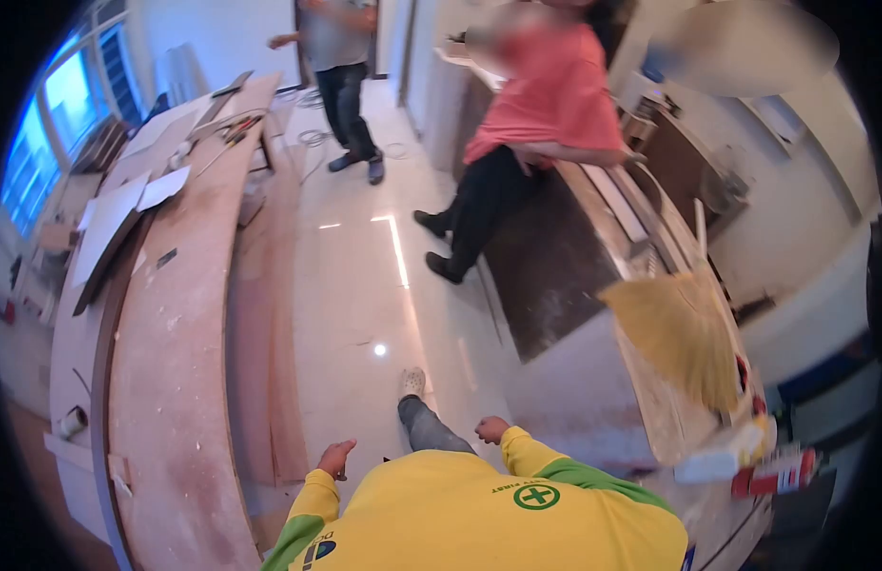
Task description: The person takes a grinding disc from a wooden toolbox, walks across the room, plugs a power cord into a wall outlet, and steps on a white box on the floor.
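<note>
My left hand [337, 459] hangs in front of my body at the lower centre, its fingers loosely bent and apart, with nothing visible in it. The long wooden workbench [179, 381] stands to its left. My right hand [492, 430] is held out near my right side, loosely curled with some space between the fingers and no object visible in it. It is nearest to the pale side of the counter on the right. Both hands are apart from each other and touch nothing visible. Between them, one grey-trousered leg with a light shoe [413, 383] steps forward.
A person in a pink top [546, 86] leans at the counter [650, 400], which bears a straw broom [679, 328] and a red container [779, 473]. Another person [341, 95] stands farther ahead on the tiled floor [346, 285]. Cables lie near that person. Sheets and tools lie on the workbench.
</note>
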`<state>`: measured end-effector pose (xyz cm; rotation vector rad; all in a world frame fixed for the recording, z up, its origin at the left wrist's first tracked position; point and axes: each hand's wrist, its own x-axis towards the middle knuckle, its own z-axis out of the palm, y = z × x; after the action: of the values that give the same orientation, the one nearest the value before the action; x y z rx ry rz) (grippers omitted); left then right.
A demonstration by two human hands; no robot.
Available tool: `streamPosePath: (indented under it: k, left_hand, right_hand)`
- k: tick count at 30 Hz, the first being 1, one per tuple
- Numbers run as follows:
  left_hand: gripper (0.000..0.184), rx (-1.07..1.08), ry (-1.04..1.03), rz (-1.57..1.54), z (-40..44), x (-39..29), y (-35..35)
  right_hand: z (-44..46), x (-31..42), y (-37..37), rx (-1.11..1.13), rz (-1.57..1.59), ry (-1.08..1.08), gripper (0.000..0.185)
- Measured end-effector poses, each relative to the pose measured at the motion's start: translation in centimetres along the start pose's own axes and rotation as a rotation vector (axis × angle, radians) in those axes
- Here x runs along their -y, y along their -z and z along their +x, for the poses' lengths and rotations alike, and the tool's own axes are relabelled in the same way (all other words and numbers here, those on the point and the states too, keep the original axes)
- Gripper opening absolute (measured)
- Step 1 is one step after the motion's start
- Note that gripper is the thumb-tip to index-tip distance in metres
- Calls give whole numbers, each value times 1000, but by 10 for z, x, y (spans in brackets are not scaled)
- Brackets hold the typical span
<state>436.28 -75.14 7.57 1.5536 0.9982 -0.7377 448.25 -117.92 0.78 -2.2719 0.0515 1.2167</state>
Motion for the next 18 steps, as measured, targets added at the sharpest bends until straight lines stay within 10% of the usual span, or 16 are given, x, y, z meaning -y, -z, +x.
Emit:
streamPosePath:
  k: [4,6,7,10,15,18]
  left_hand:
    - [68,0,13,-45,36,-40,23]
    - [68,-3,42,-20,60,-56,35]
    - [68,17,67,18,78,-62,41]
    - [66,-30,-236,343,132,-88,65]
    - [63,-180,-6,-58,140,-221,94]
    - [61,-134,-24,-54,147,-289,100]
  right_hand:
    - [101,15,52,127,-73,-87,28]
    - [175,1,76,149,-995,770,29]
    - [191,21,91,155,-993,786,29]
    - [202,108,150,39,185,-62,29]
    - [270,186,235,-36,-120,82,27]
    - [283,245,272,-79,235,42,26]
